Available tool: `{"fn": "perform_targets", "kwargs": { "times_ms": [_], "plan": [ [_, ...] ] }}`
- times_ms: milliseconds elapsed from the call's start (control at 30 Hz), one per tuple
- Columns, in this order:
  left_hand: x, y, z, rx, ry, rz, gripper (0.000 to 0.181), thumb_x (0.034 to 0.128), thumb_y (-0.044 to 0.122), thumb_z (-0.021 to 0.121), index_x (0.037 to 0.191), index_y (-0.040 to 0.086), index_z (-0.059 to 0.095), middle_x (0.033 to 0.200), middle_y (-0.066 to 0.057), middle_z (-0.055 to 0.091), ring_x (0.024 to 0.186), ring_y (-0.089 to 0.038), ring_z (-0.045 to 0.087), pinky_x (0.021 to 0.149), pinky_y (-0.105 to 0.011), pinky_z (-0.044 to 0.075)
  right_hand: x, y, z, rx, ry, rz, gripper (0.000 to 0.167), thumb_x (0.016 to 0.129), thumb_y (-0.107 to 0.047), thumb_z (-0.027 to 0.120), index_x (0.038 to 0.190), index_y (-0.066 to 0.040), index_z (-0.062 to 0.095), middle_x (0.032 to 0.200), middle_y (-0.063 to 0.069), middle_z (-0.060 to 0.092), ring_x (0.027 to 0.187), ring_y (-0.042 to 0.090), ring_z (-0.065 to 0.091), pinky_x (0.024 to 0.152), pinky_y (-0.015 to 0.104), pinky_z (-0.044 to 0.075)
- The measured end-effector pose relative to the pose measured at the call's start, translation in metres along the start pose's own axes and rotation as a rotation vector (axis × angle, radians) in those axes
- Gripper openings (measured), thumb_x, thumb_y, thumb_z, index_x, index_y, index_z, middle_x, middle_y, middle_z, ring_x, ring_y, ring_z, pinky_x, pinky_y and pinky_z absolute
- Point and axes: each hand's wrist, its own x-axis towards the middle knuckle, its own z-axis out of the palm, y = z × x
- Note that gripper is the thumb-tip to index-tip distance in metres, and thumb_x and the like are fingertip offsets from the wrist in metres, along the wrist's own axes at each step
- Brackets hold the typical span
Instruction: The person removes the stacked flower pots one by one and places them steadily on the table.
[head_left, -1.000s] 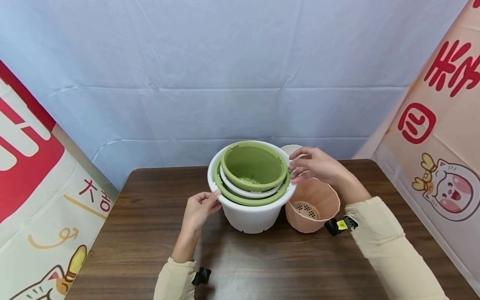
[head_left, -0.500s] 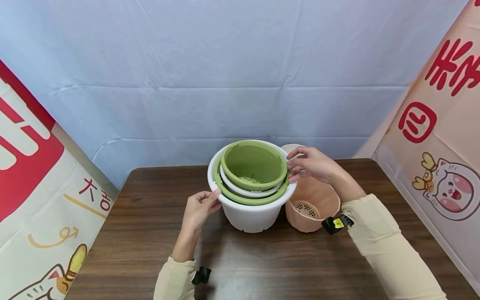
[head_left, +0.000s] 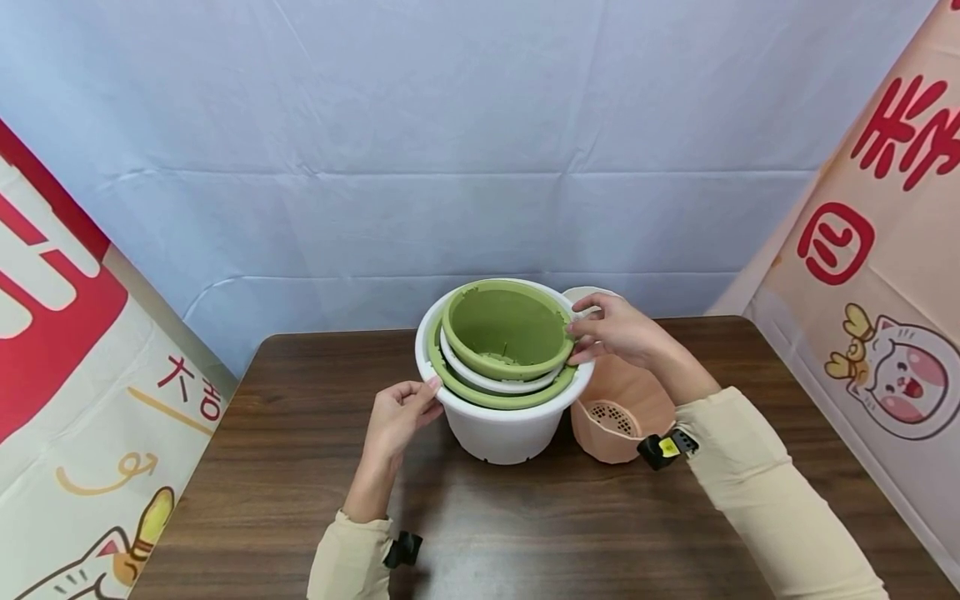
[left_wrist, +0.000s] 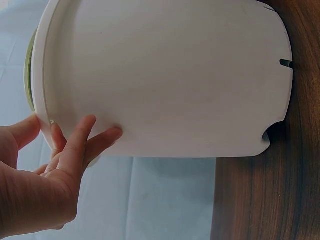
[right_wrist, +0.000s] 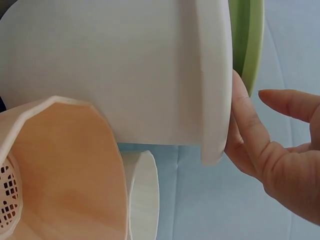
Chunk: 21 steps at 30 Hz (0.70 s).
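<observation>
A large white flowerpot [head_left: 504, 437] stands upright on the table. Nested inside it are a green pot [head_left: 480, 398], a smaller white pot [head_left: 501, 387] and a small green pot [head_left: 510, 321] on top, its rim standing highest. My left hand [head_left: 397, 418] pinches the large pot's rim on the left, thumb on top and fingers underneath, as the left wrist view shows. At the opposite side my right hand [head_left: 618, 329] reaches over the white rim toward the green rims. In the right wrist view its thumb [right_wrist: 287, 102] is apart from the fingers; the fingertips are partly hidden behind the rim.
To the right of the stack stands a peach-coloured pot [head_left: 633, 400] with a perforated bottom. Behind it a white pot [right_wrist: 146, 195] is partly hidden. All stand near the back of the brown wooden table [head_left: 510, 533], before a pale blue cloth [head_left: 450, 167].
My right hand has moved slightly left, closer to the small green pot's rim. My left hand and the stacked pots look unmoved.
</observation>
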Motion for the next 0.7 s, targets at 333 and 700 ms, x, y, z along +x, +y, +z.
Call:
{"fn": "perform_targets", "kwargs": {
  "times_ms": [333,700],
  "plan": [
    [0.0008,-0.0006,0.0001,0.005,0.0,-0.008,0.023,0.0882,0.011,0.061,0.091,-0.012,0.058,0.074,-0.007,0.063,0.075,-0.013,0.063,0.074,-0.032,0.055,0.0012,0.0015,0.001,-0.046,-0.001,0.008,0.041,0.091,0.002,0.047,0.122,0.023,0.03,0.094,0.02,0.054,0.068,0.015,0.063,0.072,0.028,0.055],
    [0.0003,0.0004,0.0,0.009,0.001,-0.004,0.023,0.0877,0.011,0.062,0.09,-0.011,0.058,0.073,-0.007,0.063,0.075,-0.014,0.063,0.073,-0.031,0.055,0.0042,0.0014,0.003,-0.111,0.027,0.023,0.034,0.09,0.0,0.051,0.114,0.023,0.041,0.083,0.014,0.056,0.062,0.013,0.063,0.069,0.027,0.056]
  ]
}}
